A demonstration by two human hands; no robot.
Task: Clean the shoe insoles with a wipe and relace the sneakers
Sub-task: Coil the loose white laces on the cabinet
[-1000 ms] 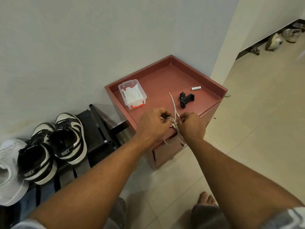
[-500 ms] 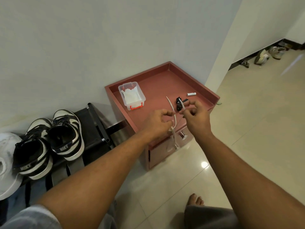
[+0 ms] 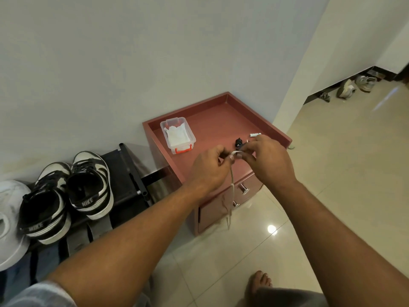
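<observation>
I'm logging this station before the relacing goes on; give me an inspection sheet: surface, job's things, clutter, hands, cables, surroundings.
Surface: red cabinet top with a raised rim, against the wall.
Job's things: white shoelace hanging down in front of the drawers; clear box of wipes on the cabinet; black-and-white sneakers on a black rack at left, white shoe beside them.
Clutter: small black object and small white tube on the cabinet, toward its right rim.
Hands: left hand and right hand each pinch the shoelace's top.
Cables: nothing seen.
Surroundings: glossy tiled floor, more shoes along the far wall.
</observation>
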